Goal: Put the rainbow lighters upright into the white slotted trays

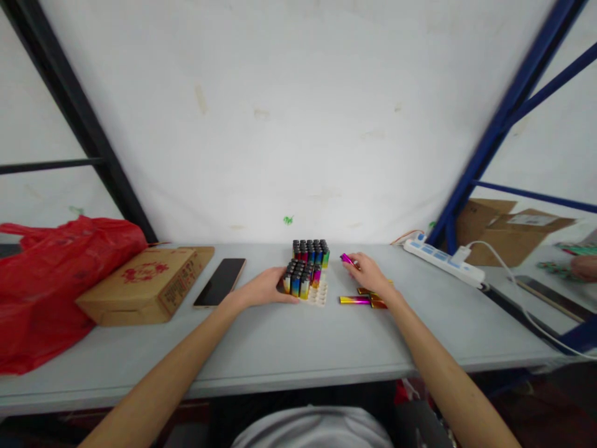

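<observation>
Near the middle of the table, a pale tray (pixel 318 295) with round holes holds several upright lighters (pixel 295 285) with black tops and shiny, multicoloured bodies. My left hand (pixel 273 286) is wrapped round the left side of this tray and its lighters, the thumb along the front. Behind it stands another block of upright lighters (pixel 321 255). To the right, above the table, my right hand (pixel 366 272) is closed on a purple-pink lighter (pixel 346 258), tilted. Under my right wrist lie several gold and pink shiny lighters (pixel 354 300), partly hidden by the arm.
A black phone (pixel 221 283), a cardboard box (pixel 144 283) and a red plastic bag (pixel 60 280) are at the left. A white power strip (pixel 443 261) with a plugged-in cable lies right. Beyond the blue frame are an open carton (pixel 504 233) and another person's hand (pixel 584 267).
</observation>
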`<state>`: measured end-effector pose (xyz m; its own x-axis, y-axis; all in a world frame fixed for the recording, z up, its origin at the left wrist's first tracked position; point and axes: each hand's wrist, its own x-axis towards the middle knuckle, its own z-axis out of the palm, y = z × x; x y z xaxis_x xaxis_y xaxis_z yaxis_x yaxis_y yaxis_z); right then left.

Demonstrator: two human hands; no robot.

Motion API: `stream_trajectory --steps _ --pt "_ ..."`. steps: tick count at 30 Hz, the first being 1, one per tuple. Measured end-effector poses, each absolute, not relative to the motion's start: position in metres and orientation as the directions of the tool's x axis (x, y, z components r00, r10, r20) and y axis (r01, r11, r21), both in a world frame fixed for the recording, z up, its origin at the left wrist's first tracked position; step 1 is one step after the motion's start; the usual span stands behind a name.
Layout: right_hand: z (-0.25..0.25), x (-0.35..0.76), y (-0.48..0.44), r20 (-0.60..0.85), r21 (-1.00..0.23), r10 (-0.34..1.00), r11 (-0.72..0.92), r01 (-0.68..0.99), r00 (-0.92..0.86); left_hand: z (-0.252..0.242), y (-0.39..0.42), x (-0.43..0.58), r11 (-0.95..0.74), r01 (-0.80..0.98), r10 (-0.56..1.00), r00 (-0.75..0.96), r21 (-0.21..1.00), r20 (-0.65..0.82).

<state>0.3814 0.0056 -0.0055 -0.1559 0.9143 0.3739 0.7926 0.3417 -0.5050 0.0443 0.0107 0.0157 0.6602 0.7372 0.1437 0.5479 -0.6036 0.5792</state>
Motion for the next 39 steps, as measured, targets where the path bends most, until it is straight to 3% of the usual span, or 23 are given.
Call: stream_trajectory --steps 4,8,16,24,30,36,39 --pt "-0.005 0.366 0.001 0.261 -0.818 0.958 0.286 0.5 -0.121 0.015 0.011 0.044 -0.603 0.545 0.736 0.661 0.582 0.143" --pt "-0.005 0.347 -0.002 0.221 -0.896 0.974 0.221 0.385 -0.046 0.016 0.011 0.044 -0.61 0.532 0.726 0.672 0.587 0.145" --pt "-0.003 0.326 -0.011 0.403 -0.741 0.913 0.288 0.606 0.059 0.014 0.012 0.044 -0.616 0.54 0.729 0.667 0.574 0.155" --pt "-0.002 0.313 -0.019 0.466 -0.674 0.884 0.336 0.658 0.025 0.013 0.013 0.044 -0.613 0.544 0.73 0.667 0.574 0.148" --pt "0.012 0.318 -0.03 0.497 -0.67 0.861 0.458 0.584 -0.105 0.013 0.013 0.044 -0.614 0.558 0.735 0.661 0.558 0.149" --pt "0.021 0.323 -0.034 0.647 -0.385 0.707 0.626 0.678 -0.285 0.012 0.013 0.043 -0.623 0.567 0.732 0.665 0.54 0.146" --pt "0.021 0.322 -0.036 0.569 -0.411 0.746 0.622 0.667 -0.346 0.012 0.014 0.043 -0.628 0.573 0.733 0.662 0.527 0.153"
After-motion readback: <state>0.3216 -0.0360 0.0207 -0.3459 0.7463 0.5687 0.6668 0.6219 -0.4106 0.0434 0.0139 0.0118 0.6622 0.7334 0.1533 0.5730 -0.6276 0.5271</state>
